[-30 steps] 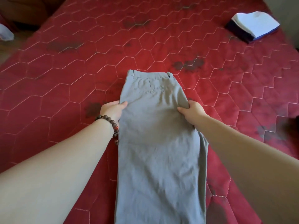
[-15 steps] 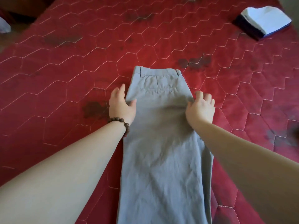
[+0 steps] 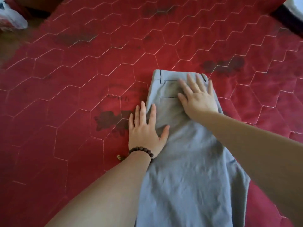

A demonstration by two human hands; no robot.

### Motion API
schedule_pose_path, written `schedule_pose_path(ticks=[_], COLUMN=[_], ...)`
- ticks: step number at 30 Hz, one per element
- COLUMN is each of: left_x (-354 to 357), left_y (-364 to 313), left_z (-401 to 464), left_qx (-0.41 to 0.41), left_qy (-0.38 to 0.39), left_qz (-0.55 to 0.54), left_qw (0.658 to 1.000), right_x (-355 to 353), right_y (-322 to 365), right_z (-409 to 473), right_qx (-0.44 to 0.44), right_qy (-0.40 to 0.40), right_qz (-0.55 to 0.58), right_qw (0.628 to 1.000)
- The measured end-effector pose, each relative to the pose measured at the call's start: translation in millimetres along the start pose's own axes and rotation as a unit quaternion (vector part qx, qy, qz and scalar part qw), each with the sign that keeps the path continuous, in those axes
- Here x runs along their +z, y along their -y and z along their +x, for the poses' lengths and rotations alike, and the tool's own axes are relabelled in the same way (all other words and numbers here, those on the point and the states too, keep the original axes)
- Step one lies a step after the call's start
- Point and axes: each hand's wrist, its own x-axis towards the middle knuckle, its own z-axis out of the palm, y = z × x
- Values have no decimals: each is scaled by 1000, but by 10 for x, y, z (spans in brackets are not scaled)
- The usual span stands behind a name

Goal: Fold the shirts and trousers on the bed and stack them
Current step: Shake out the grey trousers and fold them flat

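Fingers (image 3: 200, 82) of the right hand (image 3: 199, 99) lie straight and spread, flat on the grey trousers (image 3: 188, 161) just below the waistband, their tips reaching almost to its far edge; the palm presses the cloth over the back pocket. Motion blur softens these fingertips. Fingers (image 3: 142, 112) of the left hand (image 3: 145, 133) are likewise straight and splayed, holding nothing; the hand rests across the left edge of the trousers, thumb and index on the grey cloth, the outer fingers on the red bed (image 3: 65, 95). A bead bracelet (image 3: 141, 151) circles the left wrist. Both forearms run in from the lower corners, bare, the right one crossing over the right edge of the trousers and hiding part of it.

The trousers lie lengthwise in the middle of the bed, legs laid one on the other, waistband away from the person; the leg ends are cut off by the bottom of the frame. At the top right corner a dark and white pile (image 3: 293, 12) is mostly out of frame and cannot be made out. A white plastic bag (image 3: 11, 17) shows at the top left, off the bed.
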Motion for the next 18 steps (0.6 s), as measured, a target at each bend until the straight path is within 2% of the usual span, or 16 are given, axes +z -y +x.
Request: schedule_pose_path(ticks=[1,2,3,5,7,8,10,13,14,16,18], left_x=[4,6,7,18,13,-2,-46,-153,-190,-230,-219], left_y=[-6,-11,-11,-12,-21,-26,-29,-15,-24,-104,-263], left_z=[-4,-10,-1,13,0,-19,-21,40,28,-163,-571], left_qx=[-5,-6,-6,-7,-9,-8,1,8,4,25,101], left_qy=[4,6,6,1,-7,-8,4,79,96,74,32], left_qz=[9,19,28,28,23,17,10,-19,-23,26,84], left_qw=[1000,1000,1000,1000,1000,1000,1000,997,995,997,991], right_x=[9,47,83,108,37,16,15,111,156,210,231], right_y=[121,177,140,-107,-301,-314,-145,219,280,303,306], right_z=[31,26,27,36,-38,-122,-371,-972,-1169,-1465,-1655], right_qx=[-91,-142,-138,9,137,148,83,-11,-12,20,58], right_qy=[35,72,92,80,51,25,-31,15,28,27,18], right_qz=[16,10,-15,-59,-85,-81,-40,14,16,9,-7], right_qw=[995,987,986,995,986,985,995,1000,999,999,998])
